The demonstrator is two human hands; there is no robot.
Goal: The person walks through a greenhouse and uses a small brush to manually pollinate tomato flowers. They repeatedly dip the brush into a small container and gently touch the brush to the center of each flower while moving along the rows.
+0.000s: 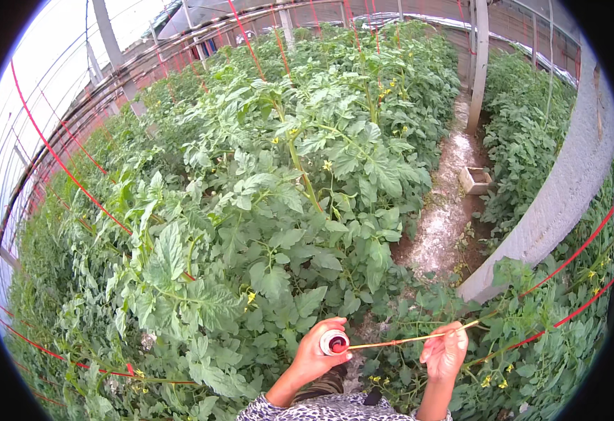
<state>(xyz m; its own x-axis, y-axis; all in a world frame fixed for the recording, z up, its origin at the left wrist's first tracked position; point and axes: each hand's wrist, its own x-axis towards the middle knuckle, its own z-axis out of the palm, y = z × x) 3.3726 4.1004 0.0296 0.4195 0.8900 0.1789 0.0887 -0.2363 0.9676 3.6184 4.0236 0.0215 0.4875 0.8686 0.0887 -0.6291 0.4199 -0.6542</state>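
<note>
My left hand (312, 361) is wrapped round a small white jar (326, 342) with its mouth turned up, and dark red liquid shows inside. In my right hand (445, 353), a long thin yellowish stick (394, 342) is pinched between thumb and fingers. Its reddened tip lies at the jar's mouth, while the other end sticks out to the right past my fingers. Tomato plants (272, 274) with small yellow flowers (251, 297) grow close in front of both hands.
A narrow dirt path (439, 224) runs away between the rows, with a box (475, 180) on it. A thick pale curved post (552, 203) stands at right. Red strings (75, 179) stretch among the plants. More posts (478, 70) rise farther back.
</note>
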